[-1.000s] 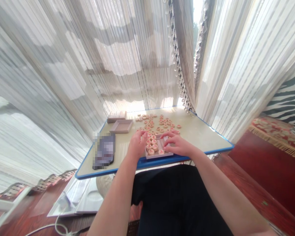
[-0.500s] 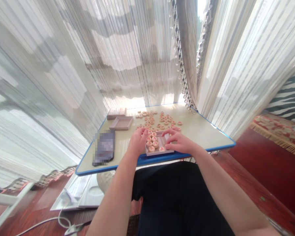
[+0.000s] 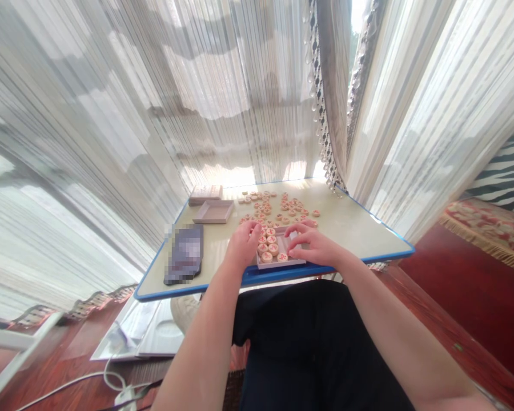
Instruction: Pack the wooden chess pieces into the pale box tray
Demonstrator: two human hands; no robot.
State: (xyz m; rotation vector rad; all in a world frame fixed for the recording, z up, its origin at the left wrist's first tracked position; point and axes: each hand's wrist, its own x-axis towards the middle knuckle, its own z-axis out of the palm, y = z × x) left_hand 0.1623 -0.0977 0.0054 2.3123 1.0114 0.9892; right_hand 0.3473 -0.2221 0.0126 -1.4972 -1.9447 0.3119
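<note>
A shallow open box (image 3: 282,264) sits at the table's near edge, holding round Chinese chess pieces (image 3: 273,249) with red characters, packed in two columns on its left side. One more piece (image 3: 282,257) lies by the near wall, beside the bottom left piece. My left hand (image 3: 243,242) rests along the box's left wall, its fingers bent around the far left corner; the thumb is partly hidden. My right hand (image 3: 312,244) reaches over the right wall, fingers curved and apart, with no piece visible in them. The fingertips hover near the box's bare right part.
Loose chess pieces (image 3: 285,206) are scattered beyond the box. An empty shallow tray (image 3: 214,212) and a stacked flat box (image 3: 205,193) stand at the far left. A dark, blurred-out phone-like object (image 3: 186,254) lies left. The table (image 3: 360,231) has a blue rim.
The piece by the near wall has shifted slightly left within the box, closer to its neighbour. Both hands keep nearly the same pose. The camera view has moved a little.
</note>
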